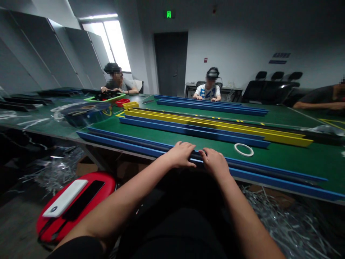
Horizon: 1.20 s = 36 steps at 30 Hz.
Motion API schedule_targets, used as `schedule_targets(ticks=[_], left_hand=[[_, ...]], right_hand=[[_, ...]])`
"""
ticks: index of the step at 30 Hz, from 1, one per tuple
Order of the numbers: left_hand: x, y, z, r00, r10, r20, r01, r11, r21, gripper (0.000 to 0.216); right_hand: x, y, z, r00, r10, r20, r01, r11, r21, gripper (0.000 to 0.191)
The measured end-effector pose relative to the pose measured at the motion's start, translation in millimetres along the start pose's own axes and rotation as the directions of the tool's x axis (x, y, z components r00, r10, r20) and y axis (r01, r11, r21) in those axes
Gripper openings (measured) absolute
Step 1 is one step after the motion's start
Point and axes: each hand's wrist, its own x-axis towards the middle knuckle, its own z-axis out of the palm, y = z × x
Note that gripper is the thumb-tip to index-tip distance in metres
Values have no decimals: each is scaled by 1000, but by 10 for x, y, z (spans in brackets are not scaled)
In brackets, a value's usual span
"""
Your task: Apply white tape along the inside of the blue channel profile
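Note:
Along the near edge of the table runs a long blue channel (129, 144), with a long black strip (242, 166) lying in it. My left hand (181, 154) curves over the middle of them, fingers on the far side and thumb towards me. Just to its right, my right hand (216, 162) is closed around the black strip, thumb and fingertips bent together. A short gap separates the two hands. The strip continues out of both hands inside the channel; what lies under my palms is hidden.
Beyond lie more blue channels (188, 131) and yellow channels (215, 124) on the green table (161, 137). A white ring (244, 149) is at right, a blue roll (87, 114) at left. Phones rest on a red stool (104, 201). Other people sit around the table; plastic scraps (291, 223) litter the floor.

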Motion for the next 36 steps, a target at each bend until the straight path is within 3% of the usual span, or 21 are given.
schedule_targets(ticks=[4,7,11,14,16,18,20,22,24,27,30,36], left_hand=[[-442,-621,-200,990,-113,82,107,991,80,95],[-648,-948,-247,979,-171,115,156,980,124,90],[-731,-1069,-232,983,-168,68,155,973,173,82],[-729,-1010,-229,989,-146,7,141,970,196,80],[-720,-928,-233,992,-120,-34,124,971,205,78],[-705,-806,-234,993,-95,-74,109,971,211,75],[-680,-647,-234,990,-73,-117,97,972,215,73],[-648,-459,-242,985,-59,-161,95,970,224,71],[-610,-260,-265,978,-51,-200,99,967,237,69],[-540,25,-318,971,-38,-236,98,963,250,68],[-460,265,-355,960,-34,-277,108,961,255,66],[-340,576,-296,924,-28,-381,124,965,232,55]], right_hand=[[-37,-73,51,994,58,-88,-61,997,-37,57],[-36,-76,72,980,76,-183,-87,995,-52,55],[-102,-52,85,932,70,-356,-58,997,42,46],[-342,-210,163,854,178,-489,11,934,358,44],[-574,-428,279,900,283,-330,17,735,678,48],[-782,-670,420,946,316,77,-193,352,916,52],[-905,-856,523,850,230,474,-474,-60,879,63],[-933,-942,541,778,185,601,-528,-325,784,70],[-908,-946,480,781,252,571,-422,-459,781,72],[-895,-925,329,807,384,449,-214,-520,827,66],[-970,-973,195,808,451,380,-93,-538,838,64],[-1003,-1080,-103,756,597,269,21,-433,901,62]])
